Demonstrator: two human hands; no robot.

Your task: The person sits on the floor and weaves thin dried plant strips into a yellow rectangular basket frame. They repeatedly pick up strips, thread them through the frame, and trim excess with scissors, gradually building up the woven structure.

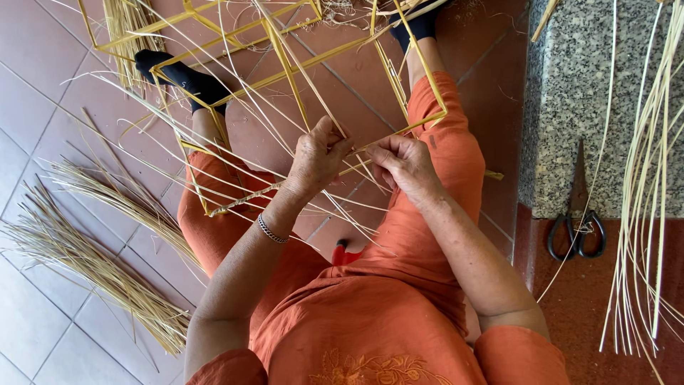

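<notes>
Terracotta tiled floor (pixel 43 64). Pale straw bundles (pixel 92 264) lie on it at left, another bundle (pixel 125 28) top left. Grey speckled stone ledge (pixel 563 107) at right carries black-handled scissors (pixel 577 214) and long loose straw strands (pixel 645 214).

Loose straw strands (pixel 214 135) crisscross the yellow frame (pixel 285 64) — bare floor tiles (pixel 43 64) left.

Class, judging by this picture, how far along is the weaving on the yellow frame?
Done: only one bar of the yellow stick frame looks wrapped, near the left knee. In hand: left hand and right hand pinch pale straw strands at another bar. Left: most bars are bare; straw bundles lie unused.
</notes>
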